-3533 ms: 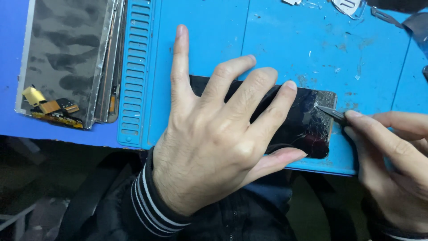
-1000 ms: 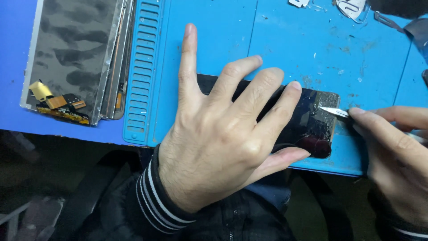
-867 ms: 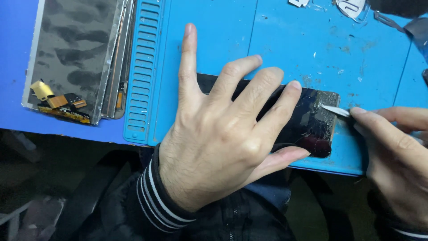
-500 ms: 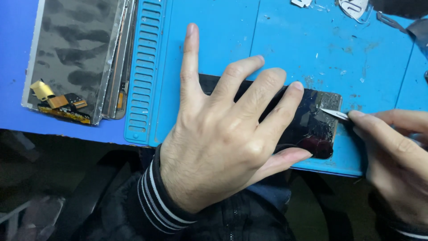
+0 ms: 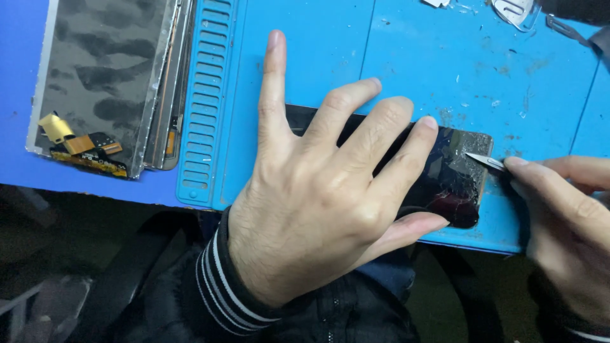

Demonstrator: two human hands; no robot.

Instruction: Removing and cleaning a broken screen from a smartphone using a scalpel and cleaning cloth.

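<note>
Cracked glass phone point(image 5: 454, 178): fragile, sharp | left hand point(image 5: 318, 197) spread flat, pressing | right hand point(image 5: 565, 222) pinching thin blade point(image 5: 484, 161) at edge

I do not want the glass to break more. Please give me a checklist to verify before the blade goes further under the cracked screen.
1. Phone pinned flat on the blue mat: ok, the left hand lies spread over it.
2. Blade tip at the cracked right end: ok.
3. Right hand grip on the blade: ok, fingers closed on the handle.
4. Left fingertips apart from the blade: ok, but near.
5. How deep the tip sits under the glass: cannot tell.
6. Mat free of glass chips: not ok, small bits lie around.
</note>
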